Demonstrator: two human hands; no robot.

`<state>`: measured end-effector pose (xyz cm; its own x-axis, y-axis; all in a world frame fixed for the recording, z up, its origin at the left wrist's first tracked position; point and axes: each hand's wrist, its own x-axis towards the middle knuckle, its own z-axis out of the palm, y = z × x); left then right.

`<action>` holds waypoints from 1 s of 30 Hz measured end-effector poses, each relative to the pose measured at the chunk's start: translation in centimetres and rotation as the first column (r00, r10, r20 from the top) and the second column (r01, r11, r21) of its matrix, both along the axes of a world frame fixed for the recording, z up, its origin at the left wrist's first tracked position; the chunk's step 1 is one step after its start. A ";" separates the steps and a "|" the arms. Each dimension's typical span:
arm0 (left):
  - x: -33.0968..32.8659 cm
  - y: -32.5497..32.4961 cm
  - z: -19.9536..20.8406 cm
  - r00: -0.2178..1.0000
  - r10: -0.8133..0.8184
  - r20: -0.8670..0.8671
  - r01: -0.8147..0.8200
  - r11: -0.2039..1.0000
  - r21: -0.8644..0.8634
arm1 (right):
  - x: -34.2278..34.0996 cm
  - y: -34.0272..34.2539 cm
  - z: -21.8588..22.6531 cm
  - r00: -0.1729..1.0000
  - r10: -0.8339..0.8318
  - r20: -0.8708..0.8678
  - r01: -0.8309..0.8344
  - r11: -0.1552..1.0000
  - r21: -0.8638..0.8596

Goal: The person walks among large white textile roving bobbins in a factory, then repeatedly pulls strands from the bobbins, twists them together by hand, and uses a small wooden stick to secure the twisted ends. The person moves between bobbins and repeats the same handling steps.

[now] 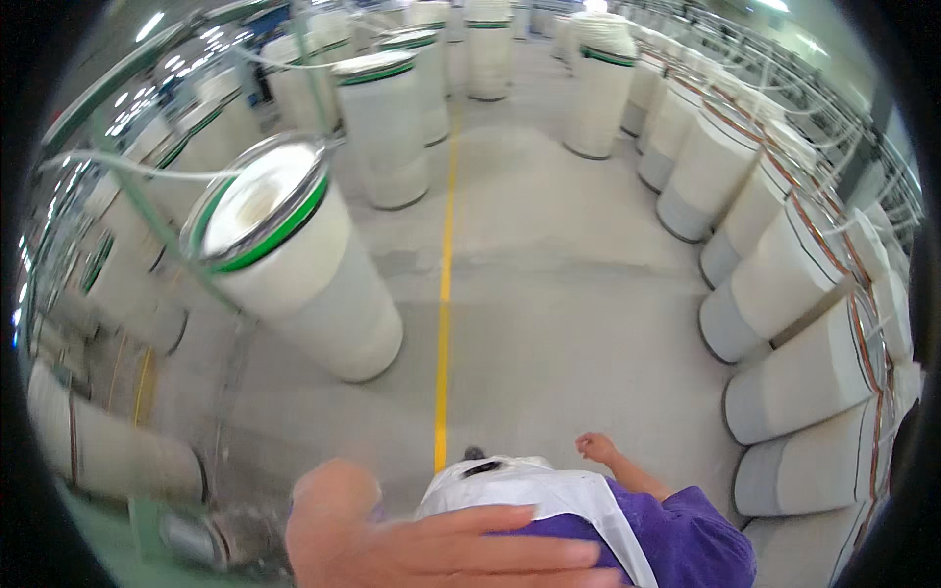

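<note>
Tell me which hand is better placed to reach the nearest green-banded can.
Probably the left. The green-banded can stands left of the yellow floor line, on the same side as the left hand, which lies flat across the purple shirt. The right hand hangs right of that line.

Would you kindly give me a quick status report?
Left hand flat against purple shirt. Right hand empty at side. Nearest green-rimmed can untouched, ahead left.

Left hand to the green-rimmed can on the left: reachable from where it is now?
Probably not without stepping closer. The left hand lies flat against the purple-clad body at the lower edge, holding nothing, while the green-rimmed can stands apart across bare floor. Nothing blocks the way between them; only the gap does.
</note>
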<state>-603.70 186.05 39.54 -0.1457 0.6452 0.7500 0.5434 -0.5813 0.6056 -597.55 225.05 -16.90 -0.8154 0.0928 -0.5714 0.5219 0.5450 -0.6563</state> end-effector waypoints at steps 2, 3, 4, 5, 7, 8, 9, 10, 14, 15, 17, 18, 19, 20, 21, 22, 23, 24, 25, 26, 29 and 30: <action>-10.1 1.6 0.7 0.983 0.021 -0.181 -0.011 0.998 0.055 | -3.4 1.8 0.1 0.993 0.021 0.118 -0.030 0.997 0.075; -14.8 2.9 0.4 0.976 0.015 -0.217 0.007 0.995 0.098 | -5.0 2.8 -0.2 0.971 -0.005 0.240 -0.024 0.993 0.118; -19.4 4.2 -0.1 0.968 0.010 -0.252 0.026 0.990 0.140 | -5.7 4.0 -0.6 0.991 0.135 -0.018 -0.131 0.981 0.144; -23.5 6.0 -1.0 0.979 -0.015 -0.203 0.047 0.988 0.150 | -6.9 5.0 -1.3 0.953 0.281 -0.113 -0.243 0.933 0.266; -31.1 7.7 -2.3 0.992 -0.007 -0.128 0.022 0.993 0.119 | -9.1 7.1 -3.3 0.942 -0.076 0.326 0.002 0.975 0.223; -34.8 8.6 -2.9 0.996 -0.002 -0.089 0.011 0.994 0.104 | -10.7 8.3 -4.4 0.885 -0.187 0.426 0.082 0.964 0.253; -38.5 8.5 -2.8 0.997 0.028 -0.078 -0.023 0.997 0.072 | -12.8 9.3 -5.7 0.878 -0.178 0.443 0.070 0.966 0.250; -42.5 8.6 -2.6 0.996 0.039 -0.078 -0.036 0.999 0.041 | -15.4 10.5 -6.7 0.872 -0.162 0.462 0.048 0.967 0.249; -59.3 11.2 0.0 0.995 0.066 -0.073 -0.068 0.998 -0.020 | -32.6 15.2 -9.1 0.862 -0.036 0.505 -0.097 0.967 0.234; -63.1 11.8 0.5 0.993 0.100 -0.055 -0.101 0.995 -0.019 | -38.6 16.4 -9.0 0.858 0.098 0.503 -0.245 0.941 0.234; -70.4 14.1 1.0 0.984 0.126 -0.124 -0.118 0.991 0.067 | -51.8 18.5 -8.1 0.626 0.593 0.506 -0.761 0.604 0.235; -74.2 15.1 1.0 0.977 0.143 -0.156 -0.126 0.985 0.114 | -59.3 19.5 -7.3 0.480 0.734 0.480 -0.875 0.358 0.327; -78.1 15.5 0.8 0.958 0.186 -0.219 -0.156 0.977 0.147 | -66.5 20.2 -6.4 0.908 0.163 0.385 -0.276 0.926 0.259; -81.7 16.0 0.6 0.951 0.222 -0.213 -0.188 0.967 0.170 | -74.2 20.7 -5.4 0.775 0.619 0.126 -0.580 0.618 0.530; -85.2 16.4 0.1 0.943 0.258 -0.210 -0.219 0.957 0.192 | -81.2 21.1 -4.3 0.984 0.162 -0.080 -0.127 0.933 0.336; -88.9 16.8 -0.5 0.932 0.294 -0.211 -0.249 0.944 0.215 | -88.4 21.2 -3.3 0.994 -0.032 -0.108 0.049 0.986 0.160; -92.2 17.6 -0.8 0.928 0.308 -0.211 -0.258 0.937 0.233 | -94.8 21.4 -2.2 0.994 -0.057 -0.097 0.072 0.985 0.159; -96.0 18.0 -1.3 0.925 0.317 -0.207 -0.266 0.933 0.243 | -101.0 21.2 -1.3 0.987 -0.085 -0.134 0.095 0.993 0.064; -99.8 18.4 -1.6 0.925 0.322 -0.202 -0.269 0.930 0.249 | -106.3 21.3 -0.2 0.989 -0.076 -0.126 0.086 0.994 0.070; -103.7 18.8 -1.9 0.931 0.295 -0.214 -0.239 0.938 0.253 | -111.2 21.0 0.4 0.985 -0.079 -0.156 0.085 0.996 0.032; -116.7 21.2 -0.1 0.944 0.207 -0.257 -0.140 0.956 0.256 | -121.6 21.6 2.7 0.983 -0.097 -0.157 0.089 0.995 -0.053; -121.4 22.1 0.7 0.948 0.180 -0.262 -0.112 0.961 0.253 | -124.2 22.0 3.0 0.990 -0.122 -0.068 0.119 0.992 -0.042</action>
